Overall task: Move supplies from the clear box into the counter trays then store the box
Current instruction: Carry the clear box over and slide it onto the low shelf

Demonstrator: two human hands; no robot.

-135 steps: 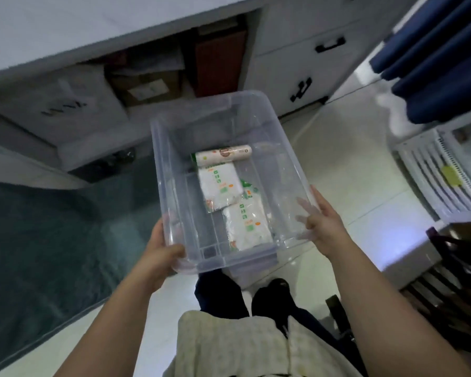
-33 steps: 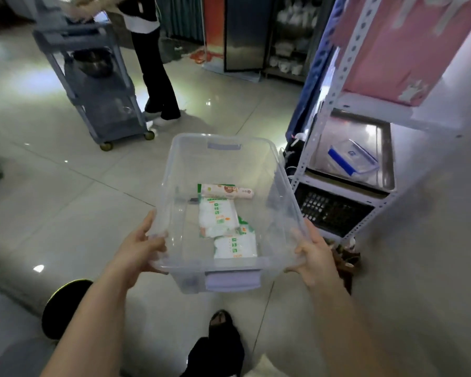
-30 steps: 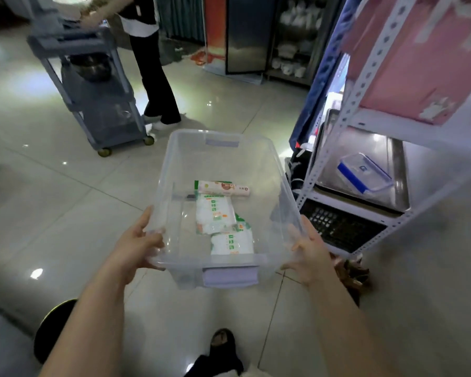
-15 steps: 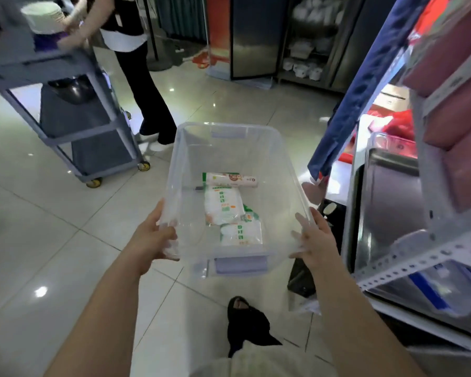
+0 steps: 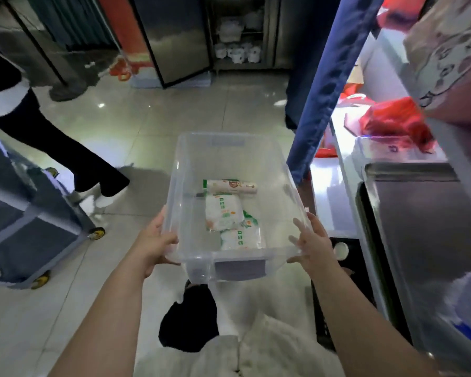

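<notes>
I carry the clear box (image 5: pixel 191 170) in front of me above the tiled floor. My left hand (image 5: pixel 154 242) grips its near left corner and my right hand (image 5: pixel 312 244) grips its near right corner. On the box bottom lie a rolled supply pack (image 5: pixel 230 186) at the far end and two white packets with green print (image 5: pixel 223 213) (image 5: pixel 241 239) nearer to me. A steel counter with a metal tray (image 5: pixel 424 221) stands close on my right.
A grey wheeled cart (image 5: pixel 30 229) stands at the left, with another person's legs (image 5: pixel 65 153) just beyond it. A blue curtain (image 5: pixel 324 85) hangs ahead on the right. A red bag (image 5: pixel 394 121) lies on the counter. Steel cabinets (image 5: pixel 180 36) line the far wall.
I have walked forward and turned right with the box in both hands. The cart and the other person slid to the left edge; the counter and tray came closer on my right.
</notes>
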